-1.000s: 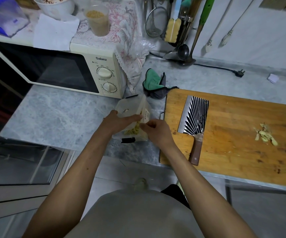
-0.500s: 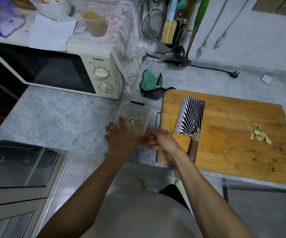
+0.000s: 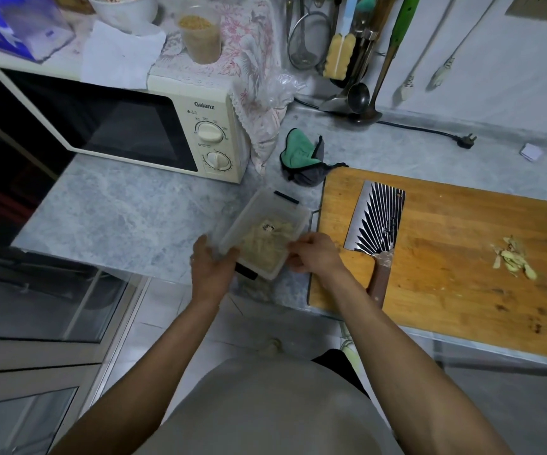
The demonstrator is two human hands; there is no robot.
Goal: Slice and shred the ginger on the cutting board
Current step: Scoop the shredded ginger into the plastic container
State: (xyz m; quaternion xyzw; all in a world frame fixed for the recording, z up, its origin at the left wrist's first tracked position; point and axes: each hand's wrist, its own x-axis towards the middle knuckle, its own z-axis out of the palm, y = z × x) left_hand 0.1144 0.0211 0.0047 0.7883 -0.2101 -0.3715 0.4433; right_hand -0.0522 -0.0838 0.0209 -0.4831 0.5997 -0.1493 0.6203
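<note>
While you hold the clear plastic container (image 3: 262,234) between both hands, it sits on the grey countertop (image 3: 127,215) near that counter's front edge, just off the left edge of the cutting board (image 3: 462,257). Your left hand (image 3: 213,270) curls round its near-left corner; your right hand (image 3: 315,254) grips the near-right side with fingers bent against the wall. Pale shredded ginger (image 3: 265,244) fills the container, which I judge is why you steady it from two sides: a light tub this near the front edge could slide off.

The cleaver (image 3: 377,221) lies flat on the board's left part, blade toward the far edge and handle toward the near edge, released by both hands (a sensible rest, though the handle lies close to your right forearm). Ginger scraps (image 3: 515,261) sit by the board's right edge, well apart from the cleaver; they look like peelings or trimmings, but I cannot tell for certain. No whole ginger shows on the board.

Judgement: cutting appears finished and the product stored. Mind the handle when you withdraw your right arm.
</note>
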